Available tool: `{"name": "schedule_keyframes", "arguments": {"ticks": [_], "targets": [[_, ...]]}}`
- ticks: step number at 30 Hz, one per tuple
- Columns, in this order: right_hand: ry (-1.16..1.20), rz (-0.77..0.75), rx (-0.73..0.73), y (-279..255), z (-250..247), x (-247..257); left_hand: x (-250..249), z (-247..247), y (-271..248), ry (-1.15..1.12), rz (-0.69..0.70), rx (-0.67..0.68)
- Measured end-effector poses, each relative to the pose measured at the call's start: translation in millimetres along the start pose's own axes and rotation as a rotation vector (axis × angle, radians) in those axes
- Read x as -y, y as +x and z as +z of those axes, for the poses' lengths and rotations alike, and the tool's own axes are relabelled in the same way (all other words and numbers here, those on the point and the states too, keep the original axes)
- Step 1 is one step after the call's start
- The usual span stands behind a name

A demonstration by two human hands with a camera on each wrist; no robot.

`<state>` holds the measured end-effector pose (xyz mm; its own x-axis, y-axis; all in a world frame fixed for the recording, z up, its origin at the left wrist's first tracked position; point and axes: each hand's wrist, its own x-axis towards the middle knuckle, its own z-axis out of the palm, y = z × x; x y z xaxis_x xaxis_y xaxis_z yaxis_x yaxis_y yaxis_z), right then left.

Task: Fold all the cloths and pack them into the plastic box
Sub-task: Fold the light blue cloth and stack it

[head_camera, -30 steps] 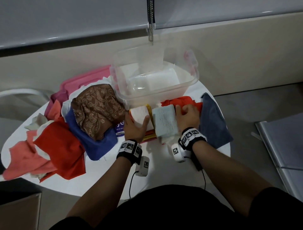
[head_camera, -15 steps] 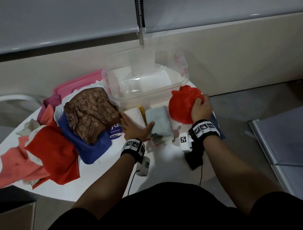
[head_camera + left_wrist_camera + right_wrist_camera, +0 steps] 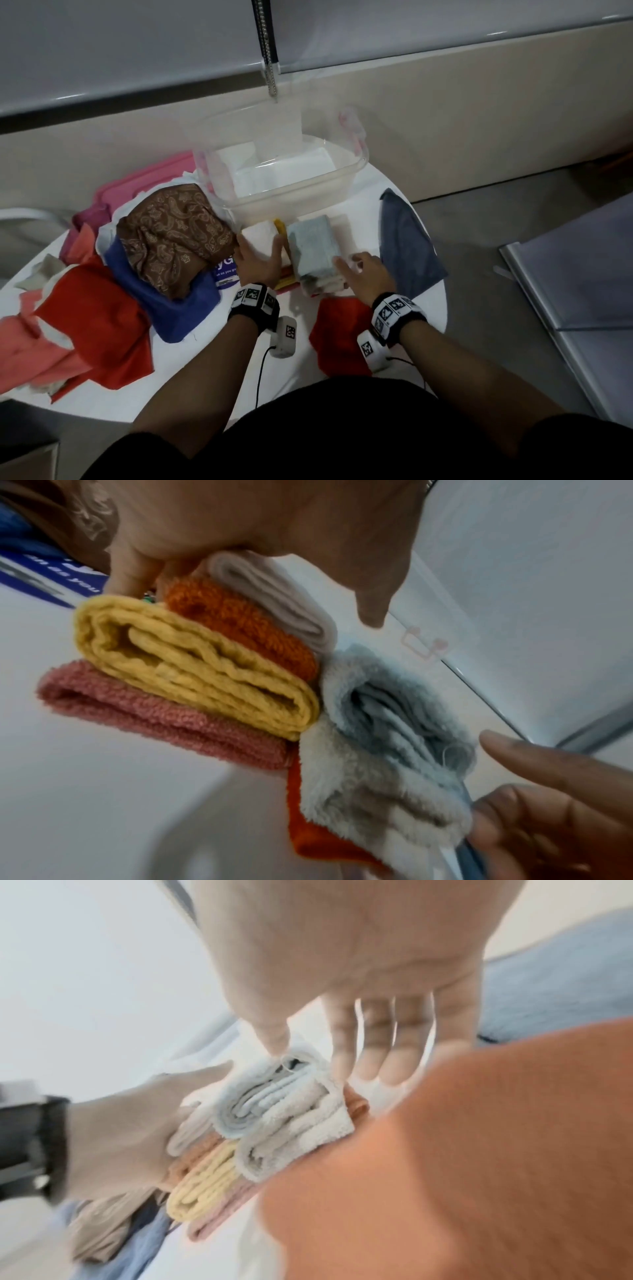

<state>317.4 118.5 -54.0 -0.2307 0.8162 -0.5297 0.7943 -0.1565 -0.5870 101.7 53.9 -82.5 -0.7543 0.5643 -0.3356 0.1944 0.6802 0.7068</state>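
The clear plastic box (image 3: 291,202) stands at the back of the white round table (image 3: 178,394), with white folded cloth inside. In front of it sit two piles of folded cloths. My left hand (image 3: 260,255) grips the left pile (image 3: 262,234): beige on top, then orange, yellow (image 3: 192,664) and pink. My right hand (image 3: 356,265) is open beside the right pile, a light blue cloth (image 3: 313,245) over a cream one (image 3: 377,799), thumb touching it. A loose red cloth (image 3: 337,332) lies under my right wrist.
A grey-blue cloth (image 3: 407,246) lies flat at the right edge. On the left is a heap of unfolded cloths: brown paisley (image 3: 174,233), blue (image 3: 164,305), red (image 3: 92,322), salmon (image 3: 27,346). A pink lid (image 3: 144,185) lies behind it. A blind chain (image 3: 270,61) hangs above the box.
My right hand lifted the red cloth from behind the piles, let it go at the near table edge, and came back open to the light blue pile. My left hand stayed on its pile.
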Motion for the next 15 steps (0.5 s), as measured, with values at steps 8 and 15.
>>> {"name": "schedule_keyframes", "arguments": {"ticks": [8,15], "targets": [[0.110,0.001,0.043,45,28,34,18,-7,18,-0.179,0.057,0.083],[0.187,0.071,-0.019,73,28,46,11,6,38,-0.079,0.009,0.033]]}}
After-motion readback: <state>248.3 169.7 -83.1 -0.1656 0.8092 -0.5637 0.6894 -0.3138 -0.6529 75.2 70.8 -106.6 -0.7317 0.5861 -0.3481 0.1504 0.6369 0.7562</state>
